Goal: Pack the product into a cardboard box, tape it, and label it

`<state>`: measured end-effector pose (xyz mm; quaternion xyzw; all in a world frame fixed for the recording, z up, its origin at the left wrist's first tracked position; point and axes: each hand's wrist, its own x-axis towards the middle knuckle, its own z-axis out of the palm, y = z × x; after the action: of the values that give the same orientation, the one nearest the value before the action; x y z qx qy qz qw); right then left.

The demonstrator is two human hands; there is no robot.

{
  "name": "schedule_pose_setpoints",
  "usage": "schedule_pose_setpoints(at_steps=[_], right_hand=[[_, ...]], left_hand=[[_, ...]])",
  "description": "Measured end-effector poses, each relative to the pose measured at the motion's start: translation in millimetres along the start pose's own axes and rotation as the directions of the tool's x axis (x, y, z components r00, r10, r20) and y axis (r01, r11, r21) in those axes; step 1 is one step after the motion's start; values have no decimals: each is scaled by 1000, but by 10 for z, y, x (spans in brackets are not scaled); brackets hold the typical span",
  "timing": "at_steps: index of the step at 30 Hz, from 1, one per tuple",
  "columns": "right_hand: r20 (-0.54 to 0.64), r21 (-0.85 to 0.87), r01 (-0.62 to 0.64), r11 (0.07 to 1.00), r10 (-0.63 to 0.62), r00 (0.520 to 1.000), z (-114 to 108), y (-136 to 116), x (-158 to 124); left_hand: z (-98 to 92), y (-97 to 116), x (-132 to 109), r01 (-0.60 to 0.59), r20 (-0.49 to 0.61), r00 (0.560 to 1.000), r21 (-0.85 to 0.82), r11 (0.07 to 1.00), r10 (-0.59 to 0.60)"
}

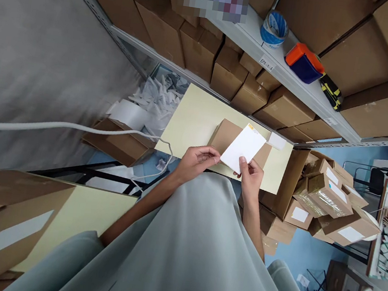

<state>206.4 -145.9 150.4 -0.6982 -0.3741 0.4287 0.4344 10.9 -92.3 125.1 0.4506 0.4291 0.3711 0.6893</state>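
The surface (190,120) lies before you, with a carton (223,133) on it and the card (243,148) over that carton, in your right hand (252,176). Your left hand (195,162) is just left of the card. Along the far side runs a shelf (248,39), with tape (274,29) left of a cutter (330,92). Right of the surface, a box (289,179) holds parcels (332,195); near left, a second carton (3,221) sits on a second surface (90,215).
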Motion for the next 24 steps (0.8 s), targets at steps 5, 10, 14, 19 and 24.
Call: schedule_pose_setpoints(at_steps=[5,10,14,19,24], right_hand=[[60,-7,-87,996,87,994,72,192,93],[-39,-147,88,985,-95,995,84,252,47],[85,-81,179,980,-172,981,58,77,-104],[114,-125,207,970,-194,974,89,-48,-167],[82,-128,196,972,-186,979,107,13,-156]], left_hand=[[-18,-40,-8,-16,32,999,38,999,15],[-7,-123,-2,-49,14,999,87,995,48],[19,-145,-9,-88,13,996,182,979,87],[59,-121,-29,-175,45,985,254,951,169],[75,-136,-46,-233,88,972,258,938,217]])
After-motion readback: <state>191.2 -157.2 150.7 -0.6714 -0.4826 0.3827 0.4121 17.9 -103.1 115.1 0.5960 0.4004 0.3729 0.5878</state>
